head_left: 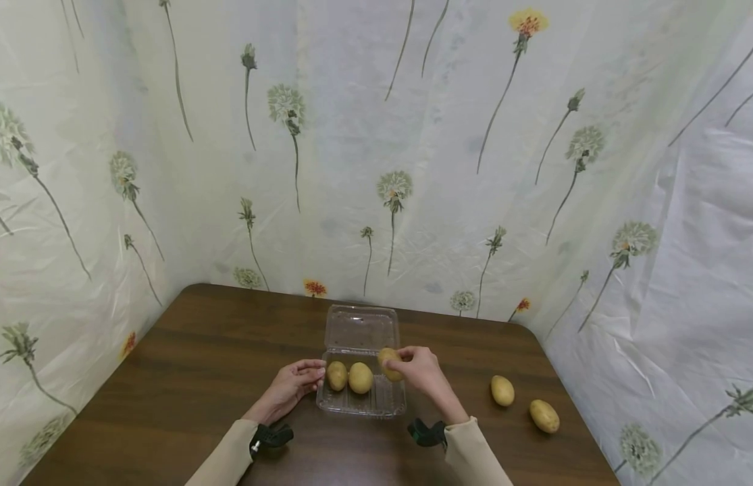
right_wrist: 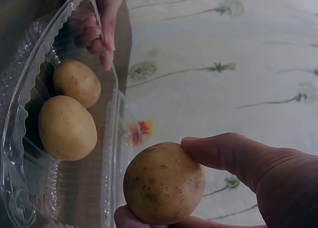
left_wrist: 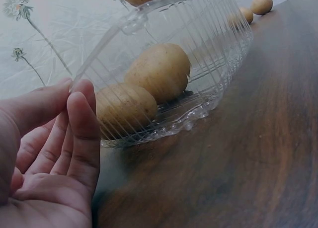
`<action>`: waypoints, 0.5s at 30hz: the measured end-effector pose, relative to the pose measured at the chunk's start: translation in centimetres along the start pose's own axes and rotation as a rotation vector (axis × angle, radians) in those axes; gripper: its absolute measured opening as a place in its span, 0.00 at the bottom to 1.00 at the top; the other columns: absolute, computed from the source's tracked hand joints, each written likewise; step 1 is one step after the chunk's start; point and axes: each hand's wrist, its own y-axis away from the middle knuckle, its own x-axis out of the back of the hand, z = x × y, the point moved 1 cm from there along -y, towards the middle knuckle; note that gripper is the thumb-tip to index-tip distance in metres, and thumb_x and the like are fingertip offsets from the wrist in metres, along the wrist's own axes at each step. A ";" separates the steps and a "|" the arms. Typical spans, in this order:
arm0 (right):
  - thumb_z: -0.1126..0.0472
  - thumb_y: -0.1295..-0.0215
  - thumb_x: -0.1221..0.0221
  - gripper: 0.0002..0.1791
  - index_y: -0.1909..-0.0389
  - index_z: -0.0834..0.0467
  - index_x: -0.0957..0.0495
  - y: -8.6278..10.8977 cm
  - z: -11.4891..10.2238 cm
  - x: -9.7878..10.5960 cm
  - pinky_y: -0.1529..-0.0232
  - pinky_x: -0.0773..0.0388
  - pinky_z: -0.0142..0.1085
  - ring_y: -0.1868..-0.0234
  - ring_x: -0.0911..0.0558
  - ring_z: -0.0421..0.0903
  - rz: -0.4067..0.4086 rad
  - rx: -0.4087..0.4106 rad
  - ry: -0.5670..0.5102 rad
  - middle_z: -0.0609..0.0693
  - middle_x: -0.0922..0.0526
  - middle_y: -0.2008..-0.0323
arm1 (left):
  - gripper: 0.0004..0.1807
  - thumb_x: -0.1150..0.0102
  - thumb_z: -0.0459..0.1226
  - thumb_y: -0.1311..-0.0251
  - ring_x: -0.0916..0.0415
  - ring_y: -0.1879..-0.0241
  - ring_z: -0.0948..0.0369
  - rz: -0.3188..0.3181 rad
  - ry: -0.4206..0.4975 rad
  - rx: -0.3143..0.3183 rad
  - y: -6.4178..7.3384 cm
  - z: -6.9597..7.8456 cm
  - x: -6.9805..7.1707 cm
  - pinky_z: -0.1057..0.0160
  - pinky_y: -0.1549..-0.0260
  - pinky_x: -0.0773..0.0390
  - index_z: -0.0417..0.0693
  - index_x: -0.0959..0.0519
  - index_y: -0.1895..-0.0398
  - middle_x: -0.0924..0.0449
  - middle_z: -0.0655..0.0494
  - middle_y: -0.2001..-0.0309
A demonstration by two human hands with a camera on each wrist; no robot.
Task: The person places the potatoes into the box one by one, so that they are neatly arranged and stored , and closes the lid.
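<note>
A clear plastic clamshell container (head_left: 382, 407) lies on the table with its lid (head_left: 362, 329) raised at the back. Two potatoes, one at the left (head_left: 336, 376) and one beside it (head_left: 360, 378), sit in its left half. My left hand (head_left: 291, 385) pinches the container's left rim between thumb and fingers, as the left wrist view shows. Above the container's right side, my right hand (head_left: 421, 371) holds a third potato (right_wrist: 164, 184) between thumb and fingers.
Two more potatoes, a nearer one (head_left: 502, 391) and a farther one (head_left: 544, 416), lie on the right of the dark wooden table (head_left: 230, 337). A flower-printed curtain (head_left: 340, 169) hangs behind the table and at both sides.
</note>
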 end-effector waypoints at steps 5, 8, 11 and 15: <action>0.52 0.45 0.32 0.21 0.57 0.64 0.17 -0.2 -0.2 -0.5 0.71 0.25 0.34 0.69 0.20 0.43 0.005 0.021 0.011 0.53 0.14 0.65 | 0.21 0.44 0.31 0.34 0.22 0.68 0.67 -0.005 -0.003 -0.002 -0.1 -0.1 0.0 0.72 0.67 0.22 0.29 0.31 0.42 0.17 0.61 0.67; 0.52 0.46 0.32 0.21 0.58 0.64 0.17 -0.3 -0.3 -0.7 0.71 0.26 0.34 0.68 0.21 0.43 0.014 0.025 0.030 0.54 0.14 0.63 | 0.22 0.43 0.32 0.34 0.21 0.68 0.68 -0.007 -0.001 -0.001 -0.1 -0.1 0.1 0.72 0.67 0.22 0.29 0.32 0.41 0.17 0.61 0.67; 0.51 0.46 0.32 0.22 0.57 0.63 0.17 -0.5 -0.3 -1.0 0.70 0.25 0.35 0.67 0.21 0.45 0.013 0.018 0.054 0.56 0.14 0.60 | 0.22 0.43 0.32 0.35 0.21 0.68 0.68 -0.006 0.000 -0.001 -0.1 -0.1 0.1 0.72 0.67 0.22 0.29 0.32 0.41 0.17 0.61 0.67; 0.50 0.46 0.31 0.24 0.55 0.65 0.17 -0.6 -0.3 -1.3 0.66 0.22 0.40 0.62 0.18 0.48 0.005 0.009 0.078 0.59 0.15 0.56 | 0.22 0.43 0.32 0.34 0.21 0.68 0.68 -0.005 -0.003 -0.003 -0.1 -0.1 0.2 0.72 0.67 0.22 0.29 0.32 0.41 0.17 0.62 0.68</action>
